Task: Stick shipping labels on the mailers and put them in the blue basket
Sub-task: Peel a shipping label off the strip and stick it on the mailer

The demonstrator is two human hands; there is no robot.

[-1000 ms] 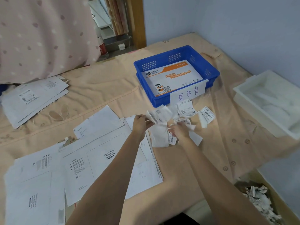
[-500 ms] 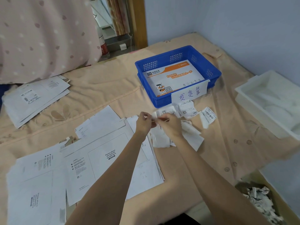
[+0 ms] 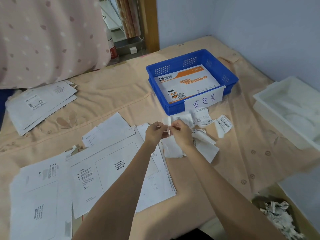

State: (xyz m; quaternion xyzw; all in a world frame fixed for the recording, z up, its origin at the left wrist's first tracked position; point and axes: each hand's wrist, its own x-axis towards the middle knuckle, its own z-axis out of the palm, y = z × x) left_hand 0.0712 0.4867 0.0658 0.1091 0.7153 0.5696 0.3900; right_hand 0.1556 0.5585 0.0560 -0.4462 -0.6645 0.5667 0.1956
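Risk sits in the small shipping label (image 3: 167, 122) pinched between my left hand (image 3: 154, 131) and right hand (image 3: 180, 132), just before the blue basket (image 3: 174, 109); peeling crookedly could tear or curl it; mailers (image 3: 110, 172) wait nearer me.

Basket (image 3: 230, 78): blue plastic, smooth, slight gloss, w/ perforated walls. Mailer (image 3: 187, 84) inside it: printed paper, faint sheen. Mailers (image 3: 107, 172) on bed: matt white paper/card, flat. Labels (image 3: 200, 116): thin white paper, curled & creased; label (image 3: 167, 121) pinched btwn left hand (image 3: 154, 132) & right hand (image 3: 180, 134) looks the same, blurred. Sheet (image 3: 121, 97): peach cloth, matt, soft wrinkles. Tray (image 3: 270, 108): white plastic, smooth, semi-matt. Door frame (image 3: 151, 23): wood, varnished. Scraps (image 3: 278, 215): crumpled paper.
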